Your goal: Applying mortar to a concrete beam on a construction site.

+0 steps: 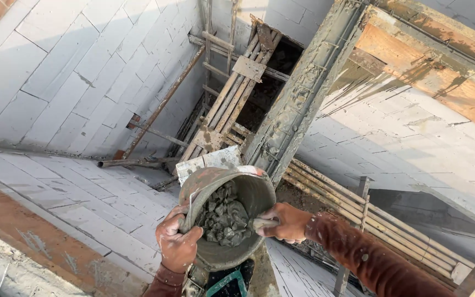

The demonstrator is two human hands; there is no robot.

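A round grey bucket (255, 193) caked with dried mortar sits tilted toward me, with a heap of wet grey concrete (224, 219) inside. My left hand (176, 242) grips the bucket's near left rim. My right hand (288, 221) is closed on the handle of a trowel (259, 224), whose blade is buried in the concrete. Both hands are smeared with cement, and a rust-brown sleeve (369, 258) covers my right arm.
I look down a deep shaft walled with white blocks (78, 82). A concrete-crusted formwork column (303, 93) rises just behind the bucket. Wooden poles and ladder-like scaffolding (232, 93) stand below, and planks (353, 214) run to the right. A brick ledge (34, 236) lies at lower left.
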